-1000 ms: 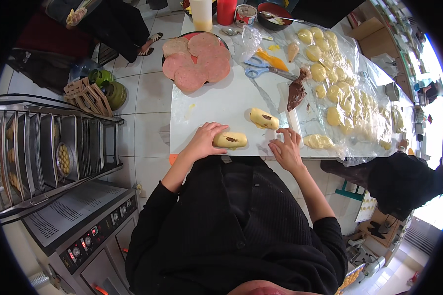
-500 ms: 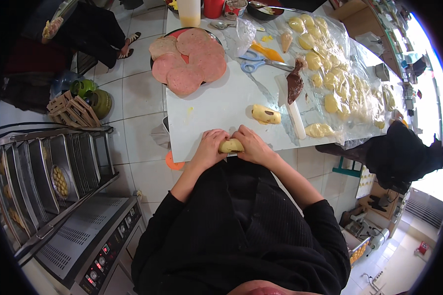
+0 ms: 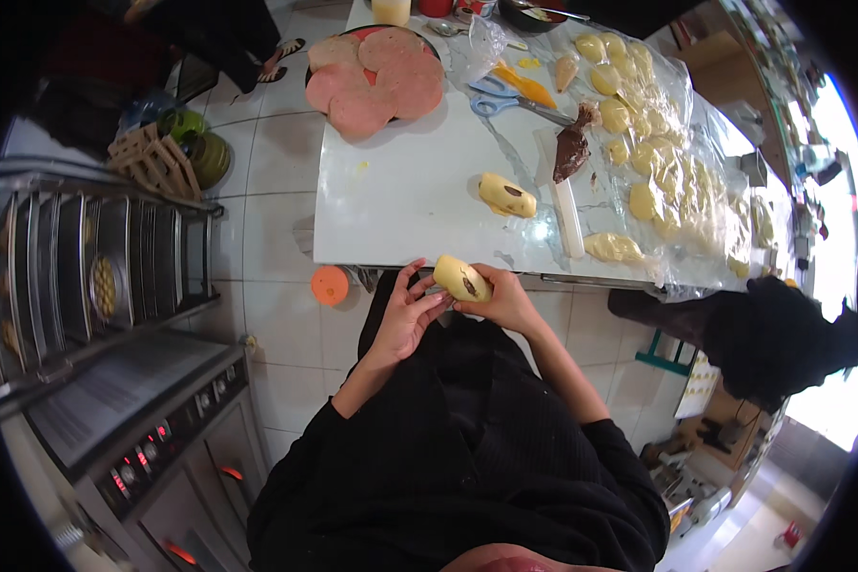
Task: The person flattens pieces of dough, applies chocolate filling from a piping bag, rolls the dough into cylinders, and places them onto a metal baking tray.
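Observation:
My right hand (image 3: 501, 305) grips a pale dough roll (image 3: 459, 276) with a dark slit, held just beyond the table's front edge. My left hand (image 3: 406, 316) is beside it, fingers spread and partly curled, some fingertips at the roll's underside. A second slit roll (image 3: 506, 195) lies on the white marble-look table (image 3: 410, 191). Right of it are a long white strip-like tool (image 3: 567, 224) and a bag of brown filling (image 3: 570, 153). Dough pieces under plastic (image 3: 653, 181) cover the right side, with an elongated piece (image 3: 612, 248) near the front.
Meat slices on a plate (image 3: 377, 81), scissors (image 3: 494, 98) and an orange spatula (image 3: 529, 89) sit farther back. At left are a tray rack (image 3: 76, 257), oven (image 3: 153, 419), gas cylinders (image 3: 205, 157) and another person's feet (image 3: 273, 71). A dark-clothed bulk (image 3: 772, 334) is at right.
Both hands and the roll have come off the table's front edge toward my body. The roll is now tilted in my right hand, and my left hand has turned palm up with fingers loosened.

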Demonstrator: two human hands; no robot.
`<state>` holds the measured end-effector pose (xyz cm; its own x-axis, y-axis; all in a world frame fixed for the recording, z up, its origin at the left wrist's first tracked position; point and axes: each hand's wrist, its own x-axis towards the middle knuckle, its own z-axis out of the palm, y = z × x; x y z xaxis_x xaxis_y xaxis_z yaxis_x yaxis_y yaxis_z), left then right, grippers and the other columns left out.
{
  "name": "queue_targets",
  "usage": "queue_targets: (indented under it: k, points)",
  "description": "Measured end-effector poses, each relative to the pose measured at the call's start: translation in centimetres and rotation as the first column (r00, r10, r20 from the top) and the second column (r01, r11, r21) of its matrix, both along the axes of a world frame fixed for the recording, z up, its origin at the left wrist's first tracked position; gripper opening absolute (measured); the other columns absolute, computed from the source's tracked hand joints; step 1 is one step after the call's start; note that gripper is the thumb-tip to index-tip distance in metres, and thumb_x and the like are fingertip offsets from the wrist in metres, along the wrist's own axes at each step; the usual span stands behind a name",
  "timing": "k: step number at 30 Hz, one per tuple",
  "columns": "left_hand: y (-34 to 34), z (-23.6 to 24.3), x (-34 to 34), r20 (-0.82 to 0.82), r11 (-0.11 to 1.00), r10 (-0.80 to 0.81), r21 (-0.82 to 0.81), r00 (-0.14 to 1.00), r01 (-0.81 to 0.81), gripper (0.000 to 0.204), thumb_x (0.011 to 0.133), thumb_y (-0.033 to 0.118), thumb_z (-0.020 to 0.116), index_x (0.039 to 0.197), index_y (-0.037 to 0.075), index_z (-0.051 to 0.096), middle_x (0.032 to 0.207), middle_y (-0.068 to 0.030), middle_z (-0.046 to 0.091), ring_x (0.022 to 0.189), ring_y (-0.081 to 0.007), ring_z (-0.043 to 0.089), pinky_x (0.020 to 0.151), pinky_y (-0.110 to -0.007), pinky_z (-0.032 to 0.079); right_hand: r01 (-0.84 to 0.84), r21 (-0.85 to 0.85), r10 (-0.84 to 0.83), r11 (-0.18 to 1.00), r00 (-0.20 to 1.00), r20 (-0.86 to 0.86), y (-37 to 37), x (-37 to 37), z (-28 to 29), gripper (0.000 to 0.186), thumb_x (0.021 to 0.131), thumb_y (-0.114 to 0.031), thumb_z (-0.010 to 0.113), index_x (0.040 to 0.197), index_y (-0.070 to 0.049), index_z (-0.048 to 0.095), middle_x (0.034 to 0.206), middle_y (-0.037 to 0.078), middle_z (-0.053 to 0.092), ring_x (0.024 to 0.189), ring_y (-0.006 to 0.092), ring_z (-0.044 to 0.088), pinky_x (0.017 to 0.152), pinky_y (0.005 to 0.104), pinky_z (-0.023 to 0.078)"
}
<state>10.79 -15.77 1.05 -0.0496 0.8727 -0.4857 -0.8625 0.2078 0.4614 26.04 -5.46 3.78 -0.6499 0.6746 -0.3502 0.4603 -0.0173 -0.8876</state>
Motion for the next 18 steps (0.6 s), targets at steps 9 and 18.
queue_targets:
  k: [9, 18]
  points:
    - [-7.8, -7.0, 14.8, -0.024, 0.982, -0.062, -0.182, 0.998, 0.057, 0.033, 0.081, -0.004, 0.042, 0.114, -0.002, 0.046, 0.107, -0.0104, 0.055, 0.095, -0.0185, 0.056, 0.090, -0.030, 0.043, 0.024, -0.180, -0.051, 0.983, 0.988, -0.148, -7.0, 13.1, -6.6, 0.044, 0.061, -0.016, 0.076, 0.098, -0.001, 0.059, 0.083, 0.010, 0.064, 0.076, 0.0155, 0.060, 0.071, 0.0283, 0.047]
    - [-12.3, -4.3, 21.5, 0.073, 0.968, -0.055, -0.240, 0.996, 0.072, 0.054, 0.081, -0.001, 0.035, 0.133, 0.000, 0.022, 0.117, -0.0184, 0.051, 0.108, -0.0237, 0.052, 0.095, -0.033, 0.040, 0.082, -0.111, -0.086, 0.990, 0.996, -0.025, -11.8, 19.9, -8.9, 0.042, 0.063, -0.015, 0.076, 0.099, 0.000, 0.059, 0.082, 0.011, 0.063, 0.076, 0.0151, 0.060, 0.070, 0.0283, 0.047]
